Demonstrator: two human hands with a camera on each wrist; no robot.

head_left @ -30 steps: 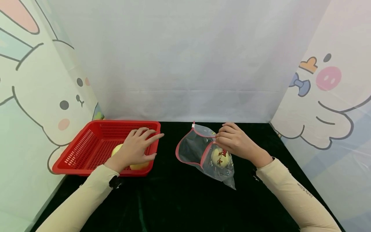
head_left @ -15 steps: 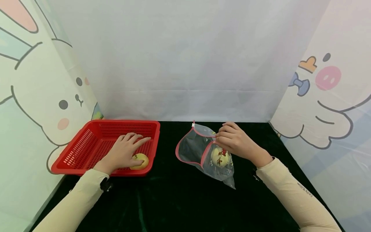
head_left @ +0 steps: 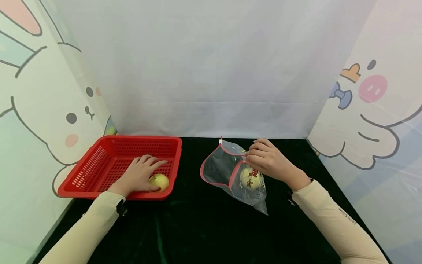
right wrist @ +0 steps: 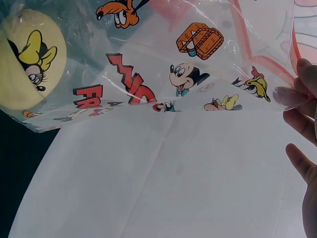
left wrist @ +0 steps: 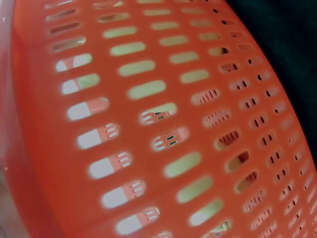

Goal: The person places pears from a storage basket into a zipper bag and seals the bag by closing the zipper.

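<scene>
My left hand [head_left: 138, 174] reaches into a red plastic basket [head_left: 108, 196], palm down, its fingers extended over the fruit. A pale yellow apple [head_left: 160, 182] shows beside its thumb. Through the slotted basket wall [left wrist: 44, 129] in the left wrist view, two pale round shapes appear; what lies under the palm is hidden from above. My right hand [head_left: 268, 161] pinches the red-edged mouth of a clear zip bag [head_left: 244, 198] printed with cartoon figures. That bag gapes toward the left, and another yellow apple [head_left: 248, 179] rests inside it.
Dark green cloth [head_left: 197, 231] covers the table. A white slider [head_left: 220, 141] sits at the bag's far corner. Behind stands a plain white backdrop [head_left: 211, 73], with cartoon-printed panels at the left and right.
My left hand has moved left and lower into the basket, uncovering the apple near its thumb, and its thumb has drawn inward. The right hand and bag have stayed nearly still.
</scene>
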